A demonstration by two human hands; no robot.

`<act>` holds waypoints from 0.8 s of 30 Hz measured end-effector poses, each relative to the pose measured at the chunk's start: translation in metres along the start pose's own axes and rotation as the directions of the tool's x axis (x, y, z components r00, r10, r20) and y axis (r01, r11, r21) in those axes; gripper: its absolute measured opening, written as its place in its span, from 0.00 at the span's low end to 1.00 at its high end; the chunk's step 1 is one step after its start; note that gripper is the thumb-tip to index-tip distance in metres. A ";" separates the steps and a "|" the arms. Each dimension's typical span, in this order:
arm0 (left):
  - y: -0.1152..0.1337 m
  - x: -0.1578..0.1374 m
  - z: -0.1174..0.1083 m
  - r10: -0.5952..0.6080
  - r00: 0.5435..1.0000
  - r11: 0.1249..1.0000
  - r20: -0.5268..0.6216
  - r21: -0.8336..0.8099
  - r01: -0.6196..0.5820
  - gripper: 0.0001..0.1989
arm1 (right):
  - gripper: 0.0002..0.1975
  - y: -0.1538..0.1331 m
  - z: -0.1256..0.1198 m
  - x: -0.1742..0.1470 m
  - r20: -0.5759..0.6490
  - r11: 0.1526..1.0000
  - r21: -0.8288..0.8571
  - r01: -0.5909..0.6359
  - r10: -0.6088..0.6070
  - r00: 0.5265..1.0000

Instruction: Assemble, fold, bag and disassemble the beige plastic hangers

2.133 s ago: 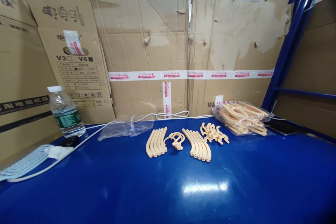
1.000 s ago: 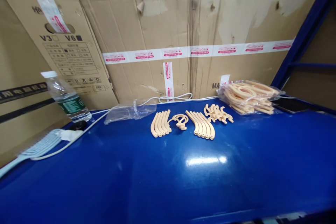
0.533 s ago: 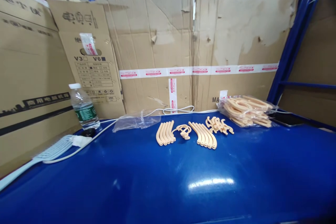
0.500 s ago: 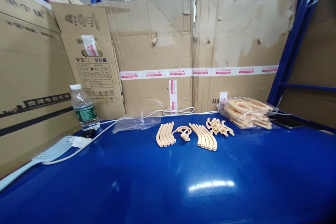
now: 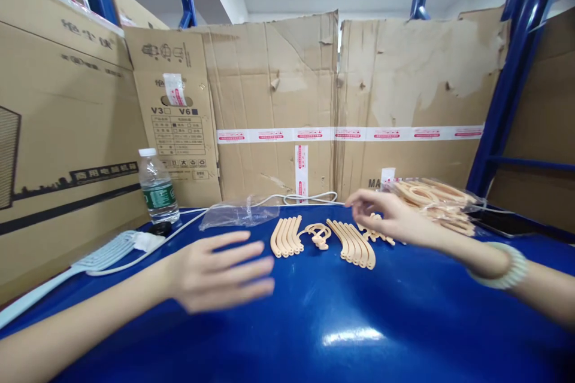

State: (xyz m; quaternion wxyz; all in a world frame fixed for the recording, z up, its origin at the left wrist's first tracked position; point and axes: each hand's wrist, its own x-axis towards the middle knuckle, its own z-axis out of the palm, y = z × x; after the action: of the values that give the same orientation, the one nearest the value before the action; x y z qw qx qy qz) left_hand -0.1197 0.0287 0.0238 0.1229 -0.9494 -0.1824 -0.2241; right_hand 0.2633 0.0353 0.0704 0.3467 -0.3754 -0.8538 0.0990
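My left hand (image 5: 222, 272) is over the blue table, its fingers spread and slightly blurred, holding nothing. Just beyond its fingertips lie several curved beige strips (image 5: 287, 236) in a row. My right hand (image 5: 380, 212) reaches in from the right, fingers loosely bent and apart from the thumb, with nothing visible in them. It hovers in front of a heap of small beige hook-shaped pieces (image 5: 381, 236) and partly hides it. Between the strips and a second row of curved beige strips (image 5: 353, 243) lie beige ring-shaped pieces (image 5: 318, 234).
A clear bag of beige parts (image 5: 431, 194) lies at the back right, beside a dark flat device (image 5: 503, 224). On the left are a water bottle (image 5: 159, 191), a light blue hairbrush (image 5: 108, 251) and a white cable (image 5: 179, 228). Crumpled clear plastic (image 5: 238, 215) lies before the cardboard wall (image 5: 278, 84).
Both my hands have come into view, the left over the near table, the right by the hook-shaped pieces. The camera view has tilted up slightly. The beige pieces look unmoved.
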 end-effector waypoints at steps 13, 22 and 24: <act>-0.012 0.048 0.028 -0.060 0.970 0.983 0.234 -0.154 0.098 0.11 | 0.13 0.018 0.074 0.029 0.360 0.991 0.081 0.110 -0.132 0.924; -0.021 0.046 0.028 -0.027 0.956 0.983 0.291 -0.169 0.079 0.10 | 0.23 0.032 0.077 0.033 0.154 0.902 0.404 -0.151 0.095 0.983; -0.021 0.046 0.030 -0.026 0.960 0.984 0.279 -0.162 0.073 0.10 | 0.24 0.026 0.074 0.028 0.099 0.846 0.495 -0.198 0.172 0.980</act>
State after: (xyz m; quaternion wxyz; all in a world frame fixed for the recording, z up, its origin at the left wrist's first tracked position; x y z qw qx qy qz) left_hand -0.0786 0.0710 0.0227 0.0090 -0.9735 -0.2016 -0.1076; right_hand 0.2153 0.0803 0.0188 0.3995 -0.3500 -0.7668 0.3605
